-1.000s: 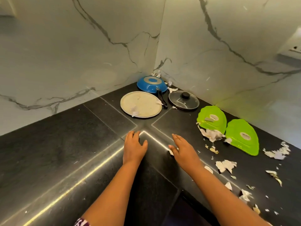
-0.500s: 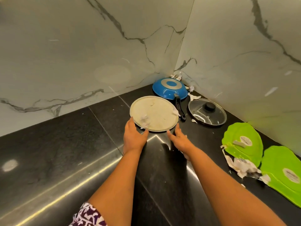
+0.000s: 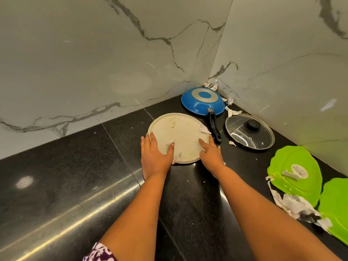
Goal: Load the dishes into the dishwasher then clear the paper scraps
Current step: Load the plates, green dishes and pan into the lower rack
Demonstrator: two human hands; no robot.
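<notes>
Head view suggests barely a start: left hand [image 3: 155, 157] and right hand [image 3: 211, 153] rest open, straight-fingered, on the cream plate [image 3: 180, 132] between them, while pan [image 3: 203, 100], lid [image 3: 249, 131], green dishes [image 3: 295, 176] and paper scraps [image 3: 293, 204] lie beyond and right of them, unloaded.

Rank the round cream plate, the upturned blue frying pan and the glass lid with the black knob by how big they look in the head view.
1. Round cream plate, largest.
2. Glass lid with black knob and upturned blue frying pan: alike; the pan lies farther back, so no ranking.
</notes>
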